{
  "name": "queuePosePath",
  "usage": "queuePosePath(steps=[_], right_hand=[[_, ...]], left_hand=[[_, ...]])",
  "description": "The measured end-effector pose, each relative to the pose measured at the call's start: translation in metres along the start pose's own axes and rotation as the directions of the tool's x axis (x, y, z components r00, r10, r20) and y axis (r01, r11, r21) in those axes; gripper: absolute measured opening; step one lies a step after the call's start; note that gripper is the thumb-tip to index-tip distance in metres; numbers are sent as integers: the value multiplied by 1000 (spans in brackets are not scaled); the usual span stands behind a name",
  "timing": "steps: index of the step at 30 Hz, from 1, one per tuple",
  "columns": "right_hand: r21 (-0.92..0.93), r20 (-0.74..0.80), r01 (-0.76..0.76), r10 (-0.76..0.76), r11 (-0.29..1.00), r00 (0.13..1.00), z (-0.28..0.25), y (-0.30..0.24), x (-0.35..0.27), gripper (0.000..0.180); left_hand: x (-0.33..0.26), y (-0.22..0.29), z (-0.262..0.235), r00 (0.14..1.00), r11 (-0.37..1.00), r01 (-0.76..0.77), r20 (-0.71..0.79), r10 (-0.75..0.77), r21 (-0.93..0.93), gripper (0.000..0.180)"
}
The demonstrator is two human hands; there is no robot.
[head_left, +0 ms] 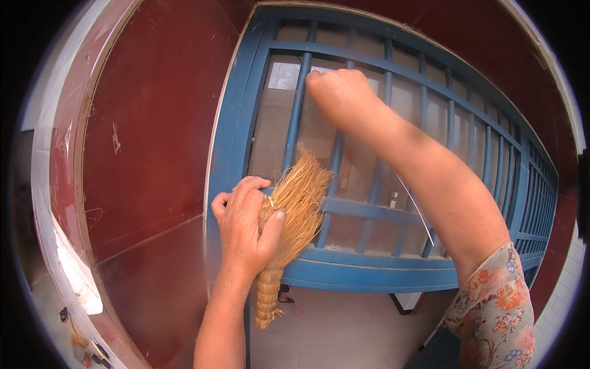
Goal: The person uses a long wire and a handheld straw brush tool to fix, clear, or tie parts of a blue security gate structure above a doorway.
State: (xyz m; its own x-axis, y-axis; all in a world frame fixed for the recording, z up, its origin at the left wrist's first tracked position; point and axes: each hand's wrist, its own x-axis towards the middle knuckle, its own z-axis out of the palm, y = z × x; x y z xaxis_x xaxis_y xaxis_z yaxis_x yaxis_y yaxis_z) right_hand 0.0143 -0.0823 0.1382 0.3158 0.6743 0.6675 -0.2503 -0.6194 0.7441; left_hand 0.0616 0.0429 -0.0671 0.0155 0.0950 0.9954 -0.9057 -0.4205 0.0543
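Observation:
My left hand (pixel 244 224) is closed around the binding of a straw hand broom (pixel 301 190). Its thumb lies across the straw while the fingers rest by the blue window frame (pixel 230 138). The bristles fan upward against the bars, and the bound handle hangs down below the hand. Higher up, my right hand (pixel 343 92) is closed in front of the upper window bars (pixel 297 114); its fingertips are turned away, so what they hold is hidden. A thin whitish strip (pixel 418 212) shows below the right forearm, its upper end hidden behind the arm.
Dark red wall panels (pixel 153 141) flank the window on the left. Dusty glass lies behind the bars. The blue lower sill (pixel 362 270) juts out, and a pale floor (pixel 344 332) shows beneath it. Small items (pixel 92 350) lie at the lower left.

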Motion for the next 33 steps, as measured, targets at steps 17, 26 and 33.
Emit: queuePosePath(steps=[17, 26, 33], right_hand=[[379, -108, -527, 602, 760, 791, 7, -29, -10, 14], [365, 62, -509, 525, 780, 849, 2, -18, 2, 30], [504, 88, -291, 287, 813, 954, -3, 7, 1, 33]], left_hand=[[1, -8, -8, 998, 999, -37, 48, 37, -15, 19], [-1, -5, -6, 998, 999, -40, 37, 41, -30, 19], [-1, -4, -7, 999, 998, -29, 32, 31, -49, 19]])
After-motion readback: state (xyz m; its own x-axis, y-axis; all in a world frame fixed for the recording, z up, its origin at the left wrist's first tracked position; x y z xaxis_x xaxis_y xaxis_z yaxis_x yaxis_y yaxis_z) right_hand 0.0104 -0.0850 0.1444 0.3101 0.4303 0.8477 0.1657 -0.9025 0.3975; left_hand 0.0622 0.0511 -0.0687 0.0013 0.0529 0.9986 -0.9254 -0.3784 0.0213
